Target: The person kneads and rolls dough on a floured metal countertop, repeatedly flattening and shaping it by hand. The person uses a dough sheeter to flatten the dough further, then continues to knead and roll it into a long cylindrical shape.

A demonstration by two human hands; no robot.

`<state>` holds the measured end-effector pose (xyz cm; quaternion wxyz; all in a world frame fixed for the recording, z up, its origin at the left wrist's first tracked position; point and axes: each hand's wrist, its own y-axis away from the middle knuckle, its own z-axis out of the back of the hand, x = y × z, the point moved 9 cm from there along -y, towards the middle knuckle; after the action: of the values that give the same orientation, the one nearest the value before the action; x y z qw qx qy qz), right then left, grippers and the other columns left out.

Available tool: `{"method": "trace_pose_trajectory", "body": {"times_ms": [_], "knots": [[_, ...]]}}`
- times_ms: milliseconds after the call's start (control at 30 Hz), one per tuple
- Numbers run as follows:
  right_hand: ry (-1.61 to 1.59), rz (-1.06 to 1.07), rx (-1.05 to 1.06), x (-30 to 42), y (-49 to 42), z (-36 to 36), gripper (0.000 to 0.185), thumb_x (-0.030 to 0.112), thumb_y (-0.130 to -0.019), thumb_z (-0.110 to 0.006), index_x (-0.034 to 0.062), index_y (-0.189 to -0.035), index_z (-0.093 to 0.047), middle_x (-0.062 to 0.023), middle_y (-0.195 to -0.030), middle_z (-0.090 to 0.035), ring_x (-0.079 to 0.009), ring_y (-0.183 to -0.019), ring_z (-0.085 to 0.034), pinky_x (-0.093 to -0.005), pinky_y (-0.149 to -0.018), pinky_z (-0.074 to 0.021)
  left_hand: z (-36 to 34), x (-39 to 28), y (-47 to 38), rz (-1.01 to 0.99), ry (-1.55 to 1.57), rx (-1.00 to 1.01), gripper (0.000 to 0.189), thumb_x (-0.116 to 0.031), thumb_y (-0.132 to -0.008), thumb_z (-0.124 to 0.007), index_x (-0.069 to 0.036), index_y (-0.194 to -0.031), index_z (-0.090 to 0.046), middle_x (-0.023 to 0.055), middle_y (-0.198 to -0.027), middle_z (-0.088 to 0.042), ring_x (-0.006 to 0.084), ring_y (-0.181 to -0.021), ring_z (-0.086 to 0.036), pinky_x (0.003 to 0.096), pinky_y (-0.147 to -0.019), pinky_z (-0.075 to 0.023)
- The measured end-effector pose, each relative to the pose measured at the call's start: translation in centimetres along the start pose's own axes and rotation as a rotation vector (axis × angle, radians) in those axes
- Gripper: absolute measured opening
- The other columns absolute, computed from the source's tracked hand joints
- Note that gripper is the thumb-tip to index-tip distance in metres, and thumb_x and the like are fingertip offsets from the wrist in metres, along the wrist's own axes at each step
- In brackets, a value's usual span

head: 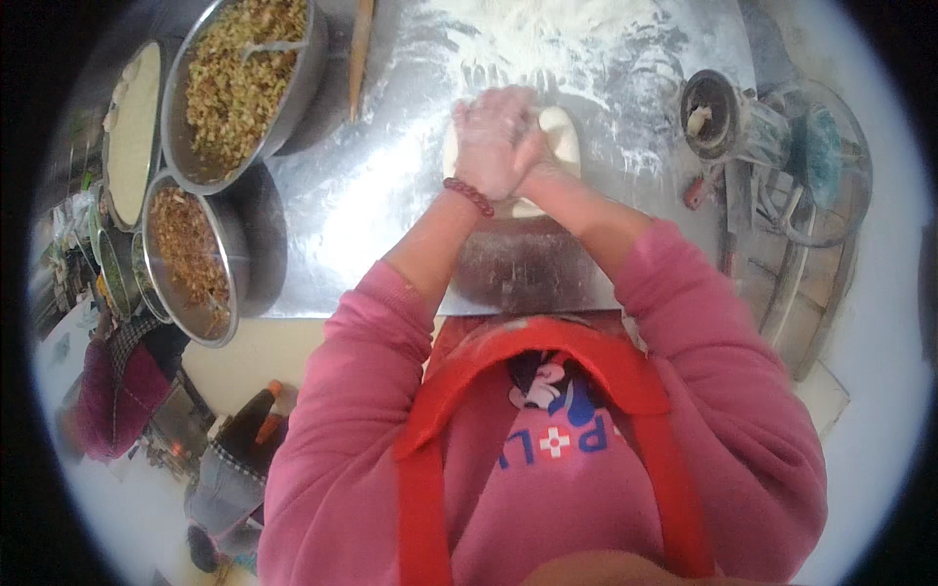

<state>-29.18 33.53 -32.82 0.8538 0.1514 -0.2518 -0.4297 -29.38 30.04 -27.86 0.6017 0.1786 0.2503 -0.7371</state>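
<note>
A lump of white dough (560, 135) lies on the floured metal table (322, 212), with both my hands pressing on it. My left hand (492, 143), with a red braided bracelet at its wrist, is slightly blurred and covers the left part of the dough. Against it from the right lies my right hand (533, 157), partly overlapping; which hand belongs to which arm is plain from the sleeves. Parts of the dough show at the right, at the left edge and below the wrists. Loose flour (542, 44) is spread beyond the hands.
Two metal bowls of chopped filling (238, 88) (187, 249) stand at the left, beside a container of pale dough (134, 135). A wooden rolling pin (360, 58) lies near them. At the right are a metal pot (709, 117) and a stool (821, 220). Other people (128, 381) are at lower left.
</note>
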Motion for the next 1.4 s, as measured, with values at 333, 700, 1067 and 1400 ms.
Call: {"method": "trace_pose_trajectory", "body": {"times_ms": [333,700,1067,1400], "knots": [[-0.547,-0.176,-0.469,-1.3,14.1,5.0,0.028,0.031,-0.091,-0.053,0.0072,-0.095,-0.068,-0.0135,-0.098,-0.067,-0.0336,-0.098,-0.06,-0.0467,-0.091,-0.0431,3.6,-5.4,9.1,-0.004,-0.09,-0.053,0.034,-0.02,-0.084,-0.061,-0.003,-0.113,-0.058,0.0203,-0.115,-0.058,0.0343,-0.111,-0.054,0.05,-0.092,-0.0402],[0.054,-0.192,-0.552,-7.2,1.0,3.6,0.033,0.032,-0.091,-0.051,0.0086,-0.106,-0.068,-0.012,-0.115,-0.064,-0.0296,-0.11,-0.056,-0.0479,-0.101,-0.0378,-1.7,1.9,-3.1,0.062,-0.157,0.056,0.038,-0.026,-0.091,-0.053,-0.01,-0.125,-0.055,0.0129,-0.133,-0.053,0.0305,-0.131,-0.043,0.0541,-0.109,-0.0295],[0.066,0.022,-0.772,1.7,13.9,3.4,0.043,0.025,-0.08,-0.062,0.0069,-0.119,-0.064,-0.0127,-0.124,-0.059,-0.0307,-0.114,-0.054,-0.0485,-0.102,-0.0382,-0.2,-3.3,8.8,-0.041,-0.225,0.205,0.061,-0.026,-0.083,-0.062,-0.002,-0.137,-0.047,0.0224,-0.143,-0.044,0.0374,-0.134,-0.041,0.0581,-0.112,-0.0264],[0.044,-0.184,-0.549,-5.7,1.5,7.6,0.028,0.033,-0.09,-0.052,0.0101,-0.094,-0.069,-0.0113,-0.098,-0.066,-0.0279,-0.099,-0.061,-0.0453,-0.088,-0.0421,-0.1,1.7,-4.1,0.183,-0.267,0.222,0.038,-0.026,-0.09,-0.053,-0.011,-0.125,-0.055,0.0136,-0.128,-0.058,0.0322,-0.119,-0.054,0.0501,-0.1,-0.0377]]}}
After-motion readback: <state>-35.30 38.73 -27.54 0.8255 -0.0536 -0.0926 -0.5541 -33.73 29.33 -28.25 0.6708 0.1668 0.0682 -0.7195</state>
